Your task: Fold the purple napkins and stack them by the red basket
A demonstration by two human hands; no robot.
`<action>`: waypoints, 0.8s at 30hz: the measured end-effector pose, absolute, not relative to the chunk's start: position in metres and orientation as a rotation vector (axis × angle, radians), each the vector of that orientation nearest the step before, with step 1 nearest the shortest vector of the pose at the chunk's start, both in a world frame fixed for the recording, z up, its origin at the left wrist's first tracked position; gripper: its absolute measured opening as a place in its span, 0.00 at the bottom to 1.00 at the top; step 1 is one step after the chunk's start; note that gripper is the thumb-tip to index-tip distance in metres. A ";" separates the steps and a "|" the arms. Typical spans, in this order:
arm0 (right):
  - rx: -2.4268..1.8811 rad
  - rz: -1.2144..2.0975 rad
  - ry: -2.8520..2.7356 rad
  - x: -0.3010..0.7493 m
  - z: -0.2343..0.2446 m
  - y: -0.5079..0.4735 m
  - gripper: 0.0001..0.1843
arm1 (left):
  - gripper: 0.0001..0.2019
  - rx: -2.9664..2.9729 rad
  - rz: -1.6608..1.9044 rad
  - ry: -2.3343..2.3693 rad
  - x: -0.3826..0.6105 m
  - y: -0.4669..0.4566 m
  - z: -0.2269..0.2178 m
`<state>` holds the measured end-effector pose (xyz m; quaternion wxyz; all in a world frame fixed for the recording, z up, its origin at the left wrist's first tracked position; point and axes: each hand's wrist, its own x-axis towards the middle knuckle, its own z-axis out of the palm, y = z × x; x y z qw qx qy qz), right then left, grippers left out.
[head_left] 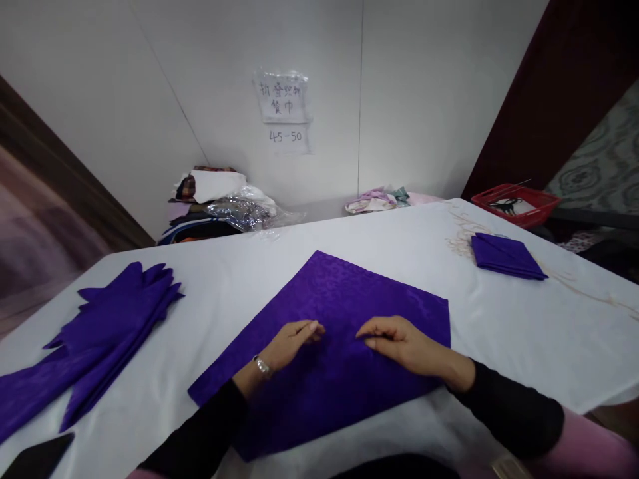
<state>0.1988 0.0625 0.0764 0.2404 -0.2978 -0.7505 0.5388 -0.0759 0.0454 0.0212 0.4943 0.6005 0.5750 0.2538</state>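
Observation:
A purple patterned cloth napkin (344, 299) lies flat on the white tablecloth (524, 332) right in front of me. My left hand (292, 342) rests on its middle with fingers close together and pressed down on the fabric. My right hand (394, 339) lies opposite it, fingers curled and fingertips touching the cloth. The two hands' fingertips point at each other with a small gap between them. A bracelet sits on my left wrist.
Several loose purple napkins (104, 319) lie heaped at the left. A folded purple stack (504, 256) sits at the right. A red basket (516, 203) stands beyond it. Fabric piles (219, 199) and a paper note (282, 100) are at the back wall. A dark flat object (34, 456) lies bottom left.

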 end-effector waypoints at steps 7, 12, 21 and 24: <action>-0.911 1.526 -1.972 0.156 0.076 0.151 0.14 | 0.35 1.113 0.611 1.331 -0.107 0.011 0.035; -1.064 1.441 -1.953 0.120 0.064 0.218 0.15 | 0.26 1.235 0.524 1.497 -0.133 0.005 0.040; -1.280 1.121 -1.977 0.065 0.019 0.280 0.08 | 0.23 1.453 0.343 2.146 -0.177 -0.001 0.037; -1.321 1.046 -1.999 0.054 0.007 0.291 0.05 | 0.20 1.414 0.329 2.223 -0.180 -0.001 0.033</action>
